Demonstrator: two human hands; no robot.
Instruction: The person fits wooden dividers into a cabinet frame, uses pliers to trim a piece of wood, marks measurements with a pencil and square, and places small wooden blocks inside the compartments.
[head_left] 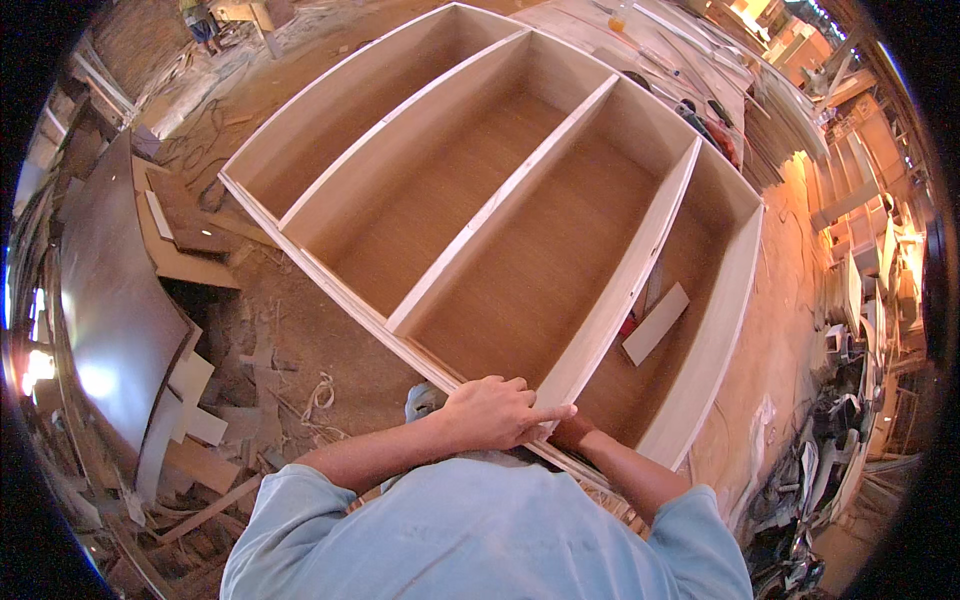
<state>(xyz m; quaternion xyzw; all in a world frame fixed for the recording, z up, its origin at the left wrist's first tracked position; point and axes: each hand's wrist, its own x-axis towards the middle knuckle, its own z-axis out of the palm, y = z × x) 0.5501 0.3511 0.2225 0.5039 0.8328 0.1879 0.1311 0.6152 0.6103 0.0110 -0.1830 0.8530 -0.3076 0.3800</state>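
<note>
A wooden cabinet frame [456,244], split into long compartments by upright dividers, lies on its back in front of me. My left hand [490,412] rests over its near edge, at the near end of the rightmost divider [622,305]. One finger stretches across that divider's edge; the others are partly bent, and no tool shows in them. My right hand [572,430] reaches into the right compartment, close against the divider. Its fingers are hidden behind the panel and my left hand. A pale flat wooden strip [656,324] lies in that compartment, beside a small red thing [628,325] partly hidden by the divider.
Large dark sheets [110,290] and board offcuts [190,395] lie at the left. A tangle of string [319,398] is on the dusty floor. Power tools [700,122] sit beyond the cabinet's far right corner. Scrap is piled along the right. A person [200,25] stands far left.
</note>
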